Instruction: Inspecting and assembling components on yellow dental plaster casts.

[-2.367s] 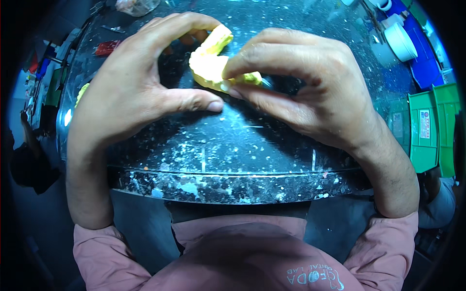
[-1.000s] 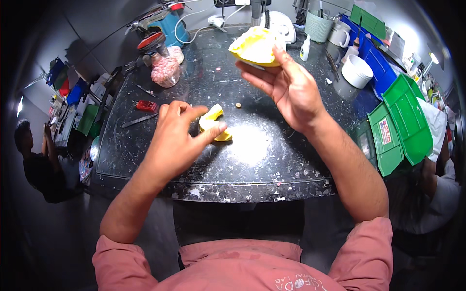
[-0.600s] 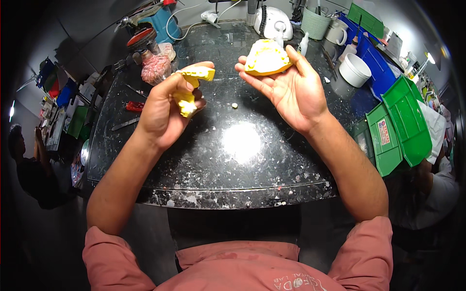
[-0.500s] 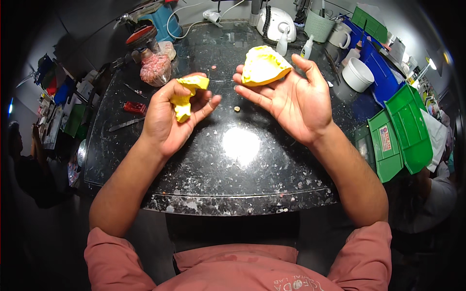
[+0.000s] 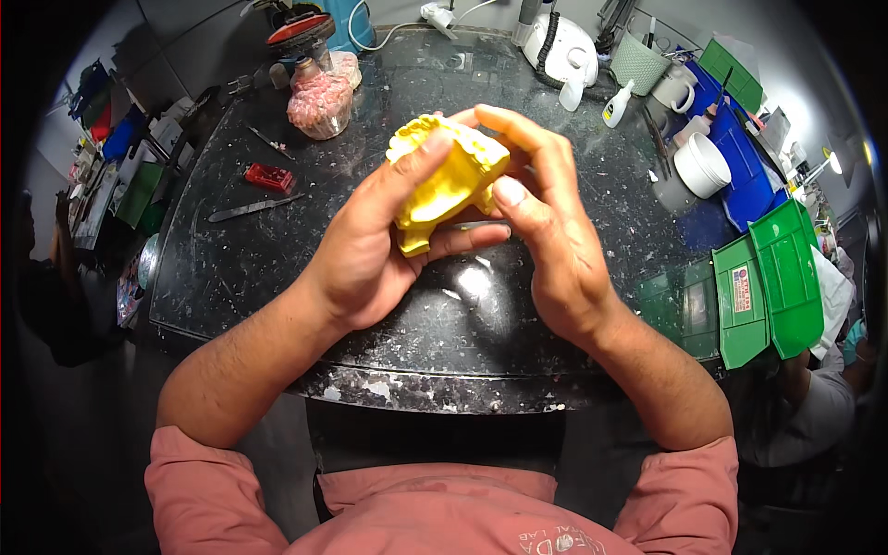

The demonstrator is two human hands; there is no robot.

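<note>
While clamped between both hands above the bench (image 5: pixel 277 268), yellow cast (image 5: pixel 444 180) looked like two dental model halves pressed together. Left hand (image 5: pixel 370 250) wrapped under and around it, thumb laid over the top; right hand (image 5: pixel 546 231) closed on the far side, fingertips (image 5: pixel 507 192) pinching the edge. So both grips clenched on the same piece, nothing free.

Risks, as judged: halves could slip out of register if thumb pressure went uneven; brittle-looking stone w/ ridged teeth could chip at the rim under a hard pinch; drop onto dark speckled bench likely to crack it, since held well clear of the surface.

Looked bright yellow, chunky, matte, irregular base, tooth ridges up top; underside hidden by palm.

Nearby but apart: red block (image 5: pixel 269 177), metal spatula (image 5: pixel 254 208), jar w/ pink contents (image 5: pixel 319 104), white bowl (image 5: pixel 701 165), green bins (image 5: pixel 768 277).
</note>
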